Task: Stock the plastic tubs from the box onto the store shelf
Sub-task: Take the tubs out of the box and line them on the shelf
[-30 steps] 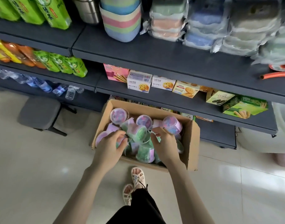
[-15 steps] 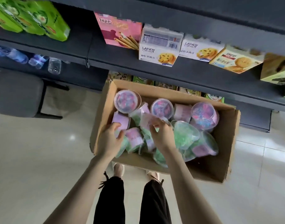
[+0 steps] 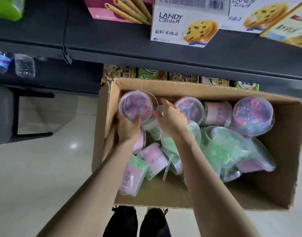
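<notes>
Reaching down into the cardboard box (image 3: 206, 89) on the floor, we have both arms inside it. Our left hand (image 3: 128, 129) grips the purple tub (image 3: 135, 106) at the box's 10 o'clock cnr: fingers curl round its left wall, and the thumb lies up on the near edge of the clear lid. Tub is upright, lid facing us, close to the box's left wall. Our right hand (image 3: 171, 118) is wide, fingers straight and pointing to approx 11 o'clock, just beside the tub's right side. We can't tell if it touches the plastic.

Rest of the stock sits in the box too. A second purple tub (image 3: 193, 106) stands at 12 o'clock, partly behind our right hand. A third purple tub (image 3: 253, 115) stands at 2 o'clock, w/ a pink-label tub (image 3: 218, 113) on its side btwn them. Green tubs (image 3: 227, 149) lie heaped from centre to 4 o'clock, tilted at all angles. More pink-label tubs (image 3: 155, 159) lie on their sides at 7 o'clock, beside our left forearm.

The shelf (image 3: 181, 55), dark grey, runs across the view at 12 o'clock, above the box. On it are white cookie cartons (image 3: 186, 26) marked LANDY Castle and a pink wafer-stick carton (image 3: 116, 9) at 11 o'clock. Snack packs (image 3: 152, 76) show on a lower level behind the box. Water bottles (image 3: 24, 65) lie at 10 o'clock, and a dark stool (image 3: 1, 115) is at 9 o'clock. Our black trousers (image 3: 122, 223) show at 6 o'clock.
</notes>
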The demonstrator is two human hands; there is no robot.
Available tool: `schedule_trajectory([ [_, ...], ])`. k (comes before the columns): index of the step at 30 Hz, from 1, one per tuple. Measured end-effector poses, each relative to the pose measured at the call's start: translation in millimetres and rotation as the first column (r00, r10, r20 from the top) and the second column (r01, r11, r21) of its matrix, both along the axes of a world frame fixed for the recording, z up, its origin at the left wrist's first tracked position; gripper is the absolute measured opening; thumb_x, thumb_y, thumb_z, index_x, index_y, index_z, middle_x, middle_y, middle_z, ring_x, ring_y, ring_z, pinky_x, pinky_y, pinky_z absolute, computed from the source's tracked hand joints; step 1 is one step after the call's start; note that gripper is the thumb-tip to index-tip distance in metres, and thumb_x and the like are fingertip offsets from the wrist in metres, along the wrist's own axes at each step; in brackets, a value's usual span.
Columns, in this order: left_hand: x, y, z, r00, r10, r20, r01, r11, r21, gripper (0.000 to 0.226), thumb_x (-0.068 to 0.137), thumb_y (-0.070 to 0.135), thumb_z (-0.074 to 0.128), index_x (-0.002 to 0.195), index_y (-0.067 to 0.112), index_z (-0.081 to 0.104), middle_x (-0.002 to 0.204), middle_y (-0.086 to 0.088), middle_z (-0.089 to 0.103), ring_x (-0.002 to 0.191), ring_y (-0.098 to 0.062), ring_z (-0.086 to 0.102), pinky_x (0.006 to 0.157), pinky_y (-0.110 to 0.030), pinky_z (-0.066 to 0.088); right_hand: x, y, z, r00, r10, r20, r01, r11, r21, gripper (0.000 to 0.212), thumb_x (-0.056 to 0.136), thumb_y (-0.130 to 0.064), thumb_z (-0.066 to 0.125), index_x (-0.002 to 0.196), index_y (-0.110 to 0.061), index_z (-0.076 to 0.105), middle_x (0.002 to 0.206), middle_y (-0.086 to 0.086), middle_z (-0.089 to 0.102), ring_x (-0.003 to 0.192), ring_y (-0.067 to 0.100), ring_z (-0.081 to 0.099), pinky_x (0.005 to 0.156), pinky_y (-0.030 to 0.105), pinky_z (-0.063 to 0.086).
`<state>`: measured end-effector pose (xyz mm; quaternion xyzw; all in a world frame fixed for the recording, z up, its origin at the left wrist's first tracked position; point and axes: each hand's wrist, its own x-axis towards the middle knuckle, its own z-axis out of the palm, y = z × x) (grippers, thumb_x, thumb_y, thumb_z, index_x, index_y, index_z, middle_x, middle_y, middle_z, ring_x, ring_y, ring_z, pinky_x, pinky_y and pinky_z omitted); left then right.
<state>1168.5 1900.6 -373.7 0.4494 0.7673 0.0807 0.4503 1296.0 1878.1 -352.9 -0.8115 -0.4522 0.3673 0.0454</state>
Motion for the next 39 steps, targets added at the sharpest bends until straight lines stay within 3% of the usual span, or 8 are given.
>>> schedule_trajectory([
  [8,1.4,-1.9,-11.0,0.99,0.141,0.024,-0.142,0.988,0.064,0.03,0.088,0.025,0.063,0.099,0.003,0.046,0.095,-0.015,0.058,0.093,-0.033,0.058,0.077,-0.03,0.042,1.7,9.3,-28.8,0.96,-0.189,-0.208,0.185,0.982,-0.042,0.03,0.09,-0.035,0.058,0.115,-0.017,0.056,0.105,0.001,0.066,0.105,0.025,0.058,0.093,0.037,0.037],
  [14,0.0,-28.4,37.3,0.951,0.055,0.305,-0.124,0.969,0.213,0.025,0.083,0.037,0.067,0.089,0.025,0.045,0.099,-0.009,0.058,0.076,-0.009,0.055,0.062,-0.011,0.043,11.1,-15.2,6.8,0.68,-0.402,-0.614,0.579,0.808,0.112,0.013,0.09,-0.01,0.062,0.103,-0.009,0.064,0.079,-0.002,0.066,0.071,0.012,0.062,0.06,0.024,0.05],
  [18,-4.5,-28.6,55.1,0.839,-0.114,0.532,0.034,0.987,0.159,0.064,0.069,0.015,0.082,0.113,0.01,0.036,0.121,0.0,0.048,0.103,0.003,0.057,0.076,-0.01,0.047,16.6,-29.4,21.0,0.413,-0.557,-0.72,0.743,0.664,-0.087,0.017,0.09,-0.011,0.062,0.106,-0.003,0.064,0.082,0.012,0.064,0.068,0.018,0.061,0.06,0.027,0.054],
  [21,-4.6,-12.6,53.1,0.845,-0.246,0.474,0.191,0.968,0.163,0.103,0.056,0.005,0.087,0.138,0.01,0.026,0.13,-0.001,0.042,0.12,-0.002,0.047,0.093,-0.025,0.049,25.7,-26.4,25.9,0.286,-0.627,-0.724,0.795,0.578,-0.186,0.012,0.088,-0.012,0.063,0.092,-0.001,0.066,0.079,0.014,0.062,0.069,0.023,0.06,0.055,0.027,0.053],
  [24,4.0,-1.1,49.9,0.858,-0.287,0.426,0.23,0.956,0.18,0.099,0.052,0.006,0.09,0.135,0.007,0.036,0.133,-0.012,0.045,0.124,-0.022,0.046,0.101,-0.044,0.043,35.7,-21.9,28.4,0.33,-0.604,-0.725,0.772,0.615,-0.162,0.018,0.087,-0.017,0.065,0.073,-0.006,0.067,0.068,0.011,0.06,0.061,0.019,0.059,0.052,0.026,0.052],
  [30,15.3,-6.8,48.2,0.939,-0.139,0.315,0.09,0.982,0.166,0.101,0.043,0.047,0.088,0.123,0.011,0.038,0.112,0.002,0.056,0.102,-0.009,0.057,0.083,-0.017,0.05,79.0,-32.6,26.7,0.685,-0.587,-0.431,0.677,0.732,0.079,0.026,0.093,-0.032,0.058,0.096,-0.009,0.071,0.081,0.0,0.068,0.078,0.007,0.06,0.071,0.021,0.044],
  [33,20.0,-16.3,44.1,0.965,-0.144,0.219,0.113,0.982,0.152,0.099,0.045,0.054,0.088,0.121,0.016,0.037,0.119,-0.007,0.054,0.107,-0.022,0.056,0.092,-0.04,0.048,94.9,-48.5,31.7,0.72,-0.61,-0.332,0.684,0.704,0.189,0.018,0.091,-0.02,0.061,0.098,-0.007,0.069,0.09,0.003,0.07,0.084,0.011,0.061,0.075,0.017,0.046],
  [39,51.1,-47.8,59.3,0.967,-0.134,0.217,0.089,0.974,0.206,0.088,0.044,0.071,0.076,0.112,0.029,0.037,0.117,-0.001,0.053,0.107,-0.017,0.054,0.088,-0.03,0.049,128.1,-88.6,44.7,0.646,-0.762,0.053,0.669,0.598,0.441,0.059,0.081,-0.023,0.073,0.132,-0.008,0.049,0.134,0.017,0.038,0.121,0.034,0.038,0.101,0.038,0.031],
])
